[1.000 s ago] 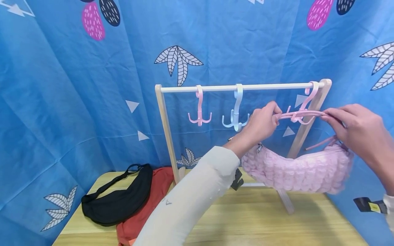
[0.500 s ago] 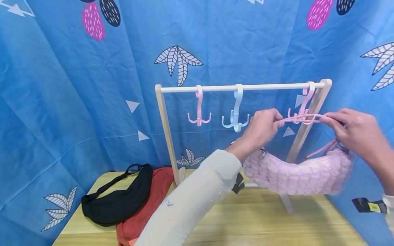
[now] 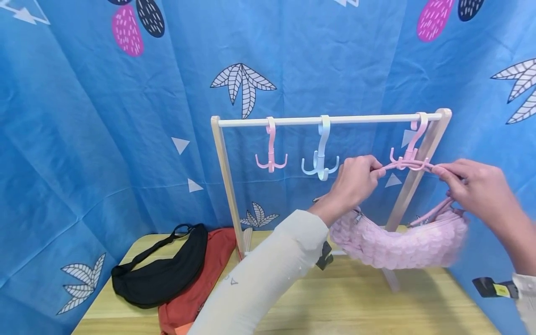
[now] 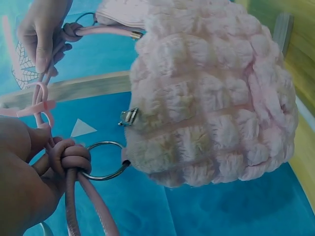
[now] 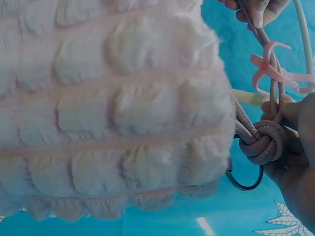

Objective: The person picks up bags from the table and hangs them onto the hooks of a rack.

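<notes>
A puffy light-pink shoulder bag (image 3: 398, 246) hangs by its doubled cord strap (image 3: 393, 165) below both hands. My left hand (image 3: 356, 179) pinches the strap left of the pink hook (image 3: 412, 146), and my right hand (image 3: 481, 186) pinches it on the right. Between them the strap lies across the hook's prongs, and in the left wrist view it passes through the hook (image 4: 42, 108). That view also shows a thick knot (image 4: 71, 156) and a metal ring (image 4: 106, 160) beside my left hand. A similar knot (image 5: 263, 141) sits by my right hand in the right wrist view.
The white rail (image 3: 293, 121) of a wooden stand also carries another pink hook (image 3: 271, 149) and a light-blue hook (image 3: 321, 153). A black crescent bag (image 3: 163, 274) lies over a red bag (image 3: 201, 279) on the wooden table (image 3: 335, 302). Blue printed curtain (image 3: 104, 139) surrounds it.
Both hands have come down a little, and the right hand has shifted left. The strap has lowered onto the hook's prongs, and the bag hangs slightly lower.
</notes>
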Demonstrator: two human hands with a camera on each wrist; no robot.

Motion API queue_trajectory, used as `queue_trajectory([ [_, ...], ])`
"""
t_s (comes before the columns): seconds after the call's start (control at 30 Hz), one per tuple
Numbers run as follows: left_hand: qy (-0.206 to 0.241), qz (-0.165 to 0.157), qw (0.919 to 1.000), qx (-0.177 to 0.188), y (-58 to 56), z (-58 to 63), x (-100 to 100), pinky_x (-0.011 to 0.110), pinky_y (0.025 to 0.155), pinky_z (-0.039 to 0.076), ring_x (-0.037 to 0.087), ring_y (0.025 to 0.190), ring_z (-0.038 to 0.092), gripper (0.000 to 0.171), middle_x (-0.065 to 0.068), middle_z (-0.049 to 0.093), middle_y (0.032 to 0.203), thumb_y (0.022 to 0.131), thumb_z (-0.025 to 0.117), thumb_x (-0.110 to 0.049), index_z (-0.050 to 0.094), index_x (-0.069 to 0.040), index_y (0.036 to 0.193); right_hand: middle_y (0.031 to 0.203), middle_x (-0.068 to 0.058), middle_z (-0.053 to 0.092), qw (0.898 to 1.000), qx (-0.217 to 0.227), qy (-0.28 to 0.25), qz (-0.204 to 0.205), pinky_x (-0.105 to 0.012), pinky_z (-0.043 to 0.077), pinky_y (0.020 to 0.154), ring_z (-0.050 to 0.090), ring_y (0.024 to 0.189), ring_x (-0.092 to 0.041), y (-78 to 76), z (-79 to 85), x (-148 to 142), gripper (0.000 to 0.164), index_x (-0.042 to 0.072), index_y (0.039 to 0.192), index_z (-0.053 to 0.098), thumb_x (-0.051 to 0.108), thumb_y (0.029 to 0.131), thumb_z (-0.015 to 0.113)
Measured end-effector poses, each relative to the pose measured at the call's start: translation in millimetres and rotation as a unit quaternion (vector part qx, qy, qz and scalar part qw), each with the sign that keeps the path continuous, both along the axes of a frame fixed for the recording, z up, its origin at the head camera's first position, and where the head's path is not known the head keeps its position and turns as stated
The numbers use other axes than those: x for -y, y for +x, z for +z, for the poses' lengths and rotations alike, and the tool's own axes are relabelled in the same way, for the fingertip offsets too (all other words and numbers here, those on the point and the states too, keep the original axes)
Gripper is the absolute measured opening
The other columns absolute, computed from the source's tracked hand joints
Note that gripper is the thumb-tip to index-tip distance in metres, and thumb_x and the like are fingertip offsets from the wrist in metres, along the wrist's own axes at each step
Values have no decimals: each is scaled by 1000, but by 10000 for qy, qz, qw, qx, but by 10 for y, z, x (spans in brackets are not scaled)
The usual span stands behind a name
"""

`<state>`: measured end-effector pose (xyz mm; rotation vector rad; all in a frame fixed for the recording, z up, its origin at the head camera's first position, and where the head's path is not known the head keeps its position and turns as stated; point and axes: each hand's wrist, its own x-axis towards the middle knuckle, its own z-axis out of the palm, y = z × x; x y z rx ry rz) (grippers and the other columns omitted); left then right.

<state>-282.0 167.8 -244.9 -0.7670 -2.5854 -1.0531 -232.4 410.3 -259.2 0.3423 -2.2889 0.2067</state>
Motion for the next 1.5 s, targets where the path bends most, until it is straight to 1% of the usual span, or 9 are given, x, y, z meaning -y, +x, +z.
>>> queue_trajectory([
  [0.3,92,43,9999,-128,-13,-122,-9,15,51,41,3,66,56,20,-10,68,88,103,64,-26,76,-21,119,84,-25,73,9988,-135,-462,43,8,29,62,63,60,-30,6,-195,84,21,-8,109,76,3,90,77],
  [0.5,335,136,9993,45,-15,-214,-38,15,50,41,4,65,56,20,-8,71,91,102,65,-25,76,-19,119,88,-30,73,9962,-183,-855,21,8,31,60,63,55,-4,-15,-286,131,24,-9,111,75,-2,88,78],
  [0.7,519,174,9984,143,-8,-306,-53,15,49,41,4,63,55,19,-7,70,89,101,67,-23,76,-19,117,102,-41,69,9924,135,-1218,-126,9,29,58,71,77,-53,9,-371,176,32,-14,121,68,1,94,73],
  [0.83,482,327,9983,4,-39,-374,-33,13,53,42,3,67,56,18,-8,73,90,100,68,-26,78,-20,115,104,-40,70,9904,148,-1369,-133,9,29,61,70,82,-54,35,-427,208,34,-13,124,67,2,95,72],
  [0.9,496,348,9982,-45,-56,-408,-10,13,55,42,3,68,57,18,-9,74,91,100,68,-26,78,-21,115,103,-38,71,9895,110,-1435,-140,10,30,62,77,76,-25,47,-448,228,34,-12,124,67,3,94,73],
  [1.0,643,244,9976,42,-80,-467,35,13,55,44,2,69,58,19,-8,75,94,100,69,-26,78,-20,116,102,-37,72,9882,65,-1523,-124,10,30,65,73,73,-5,58,-461,258,33,-11,124,68,3,94,73],
  [1.07,770,165,9968,137,-87,-505,64,12,54,45,2,69,59,20,-8,75,95,99,70,-26,78,-20,117,103,-36,72,9861,139,-1644,-175,10,30,65,56,73,24,66,-467,289,34,-10,125,68,5,96,72],
  [1.23,976,22,9952,33,-122,-588,121,9,60,47,-3,70,60,24,-6,78,98,100,70,-25,77,-17,121,105,-35,72,9813,175,-1907,-219,10,30,67,32,77,42,67,-501,334,34,-8,127,67,10,98,71],
  [1.5,1041,-265,9940,-197,-124,-670,217,7,58,47,-8,65,57,27,-2,80,95,99,71,-25,76,-15,124,98,-35,73,9763,-691,-2051,-61,11,28,74,33,85,41,23,-645,396,31,-11,119,70,2,91,77],
])
